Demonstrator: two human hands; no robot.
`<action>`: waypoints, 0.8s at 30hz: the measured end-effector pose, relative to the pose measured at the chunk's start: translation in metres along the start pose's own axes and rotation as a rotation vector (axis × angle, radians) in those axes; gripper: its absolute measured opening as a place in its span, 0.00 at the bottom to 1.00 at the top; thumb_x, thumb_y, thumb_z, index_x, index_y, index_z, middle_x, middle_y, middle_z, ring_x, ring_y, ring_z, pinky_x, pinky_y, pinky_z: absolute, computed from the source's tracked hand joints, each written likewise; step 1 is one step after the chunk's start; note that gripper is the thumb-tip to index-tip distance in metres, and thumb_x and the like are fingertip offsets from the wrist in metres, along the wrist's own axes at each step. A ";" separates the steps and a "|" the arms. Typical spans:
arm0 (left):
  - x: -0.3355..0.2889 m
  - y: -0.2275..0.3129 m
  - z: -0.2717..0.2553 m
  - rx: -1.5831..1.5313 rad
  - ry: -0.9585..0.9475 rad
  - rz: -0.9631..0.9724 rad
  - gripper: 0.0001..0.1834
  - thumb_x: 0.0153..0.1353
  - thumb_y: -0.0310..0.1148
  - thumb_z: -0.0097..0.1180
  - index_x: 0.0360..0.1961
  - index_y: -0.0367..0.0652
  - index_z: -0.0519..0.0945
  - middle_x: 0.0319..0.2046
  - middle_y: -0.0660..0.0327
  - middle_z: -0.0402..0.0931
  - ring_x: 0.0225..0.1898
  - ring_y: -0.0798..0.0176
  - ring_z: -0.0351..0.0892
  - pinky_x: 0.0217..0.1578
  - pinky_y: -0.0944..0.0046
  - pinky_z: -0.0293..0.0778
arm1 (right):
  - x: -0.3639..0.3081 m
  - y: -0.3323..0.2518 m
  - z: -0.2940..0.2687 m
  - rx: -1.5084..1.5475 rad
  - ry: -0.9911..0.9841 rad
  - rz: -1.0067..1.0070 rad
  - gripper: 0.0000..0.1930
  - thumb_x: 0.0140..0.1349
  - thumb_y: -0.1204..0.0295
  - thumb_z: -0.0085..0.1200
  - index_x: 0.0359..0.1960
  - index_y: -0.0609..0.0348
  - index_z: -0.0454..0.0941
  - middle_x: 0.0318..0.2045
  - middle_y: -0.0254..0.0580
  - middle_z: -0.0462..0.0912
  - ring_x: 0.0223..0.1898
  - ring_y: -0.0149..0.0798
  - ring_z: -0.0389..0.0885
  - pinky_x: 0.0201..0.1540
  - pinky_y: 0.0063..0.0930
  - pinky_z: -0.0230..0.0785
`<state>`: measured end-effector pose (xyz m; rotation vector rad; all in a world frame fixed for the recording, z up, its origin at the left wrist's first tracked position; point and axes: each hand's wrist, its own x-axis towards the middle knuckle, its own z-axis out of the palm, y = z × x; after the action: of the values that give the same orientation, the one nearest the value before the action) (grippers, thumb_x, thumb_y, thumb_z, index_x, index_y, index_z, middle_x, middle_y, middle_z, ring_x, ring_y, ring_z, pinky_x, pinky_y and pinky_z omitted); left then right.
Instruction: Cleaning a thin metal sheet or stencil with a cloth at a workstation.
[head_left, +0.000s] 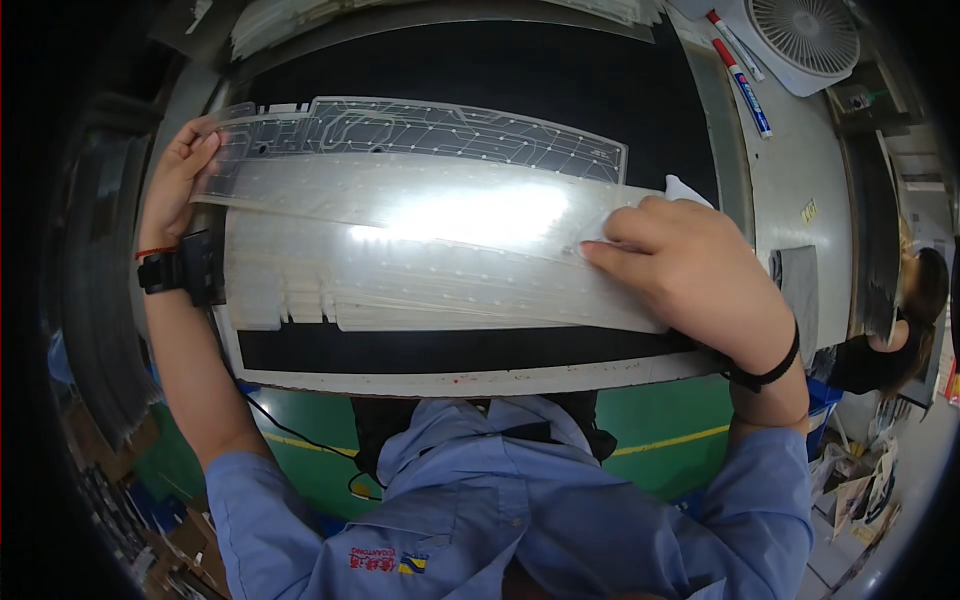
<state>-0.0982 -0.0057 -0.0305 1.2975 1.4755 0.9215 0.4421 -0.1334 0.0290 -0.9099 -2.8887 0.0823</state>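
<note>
Head view: the left hand (183, 165) pinched a translucent circuit film (470, 135) by its left end, at the film stack's (460, 302) far side; the right hand (685, 262) pinched rightward, layer unclear. Separation appeared underway; the next move seemingly called for level lifting.

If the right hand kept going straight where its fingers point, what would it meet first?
The glossy translucent plastic sheet, which the right hand's fingertips seem to touch. Farther along lies roughly the left hand. Depth is unclear, so it might skim over.
</note>
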 end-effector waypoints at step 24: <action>-0.004 0.010 0.014 -0.052 -0.030 0.029 0.13 0.71 0.34 0.58 0.55 0.46 0.78 0.39 0.73 0.81 0.28 0.84 0.70 0.26 0.84 0.64 | -0.002 0.034 0.003 0.379 0.158 0.046 0.15 0.51 0.82 0.57 0.40 0.55 0.86 0.34 0.41 0.80 0.36 0.45 0.82 0.37 0.35 0.75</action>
<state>-0.0821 -0.0086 -0.0244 1.2928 1.4041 0.9488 0.4630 -0.1064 0.0233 -0.8647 -2.5791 0.5168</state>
